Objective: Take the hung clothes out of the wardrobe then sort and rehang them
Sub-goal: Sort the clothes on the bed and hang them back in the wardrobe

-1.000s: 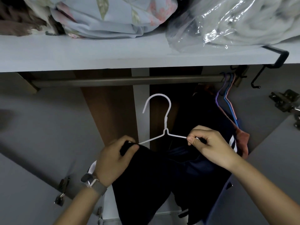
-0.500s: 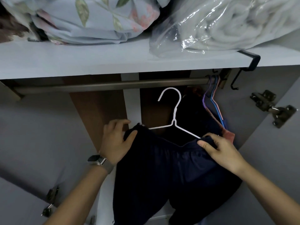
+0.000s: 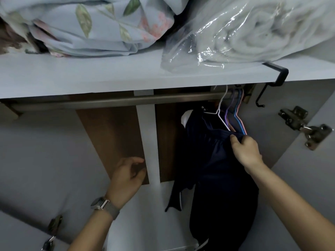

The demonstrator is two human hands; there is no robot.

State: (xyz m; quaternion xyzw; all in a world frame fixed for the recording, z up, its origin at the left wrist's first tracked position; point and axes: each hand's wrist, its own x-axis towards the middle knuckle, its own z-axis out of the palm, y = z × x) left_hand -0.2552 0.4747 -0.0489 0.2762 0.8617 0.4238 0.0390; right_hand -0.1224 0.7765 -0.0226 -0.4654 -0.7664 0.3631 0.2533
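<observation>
Up above the right hand (image 3: 246, 151), which pinches the dark garment (image 3: 217, 169), the white hanger (image 3: 220, 113) hooks on the rail (image 3: 108, 103); the left hand (image 3: 126, 176) hangs loosely spread and empty beside it, apart

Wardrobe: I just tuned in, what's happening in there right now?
A person is rehanging clothes. A white hanger carrying a dark garment is hooked on the rail at its right end, beside the coloured hangers. The right hand pinches the garment's top edge. The left hand is open and empty, off to the left of the garment.
</observation>
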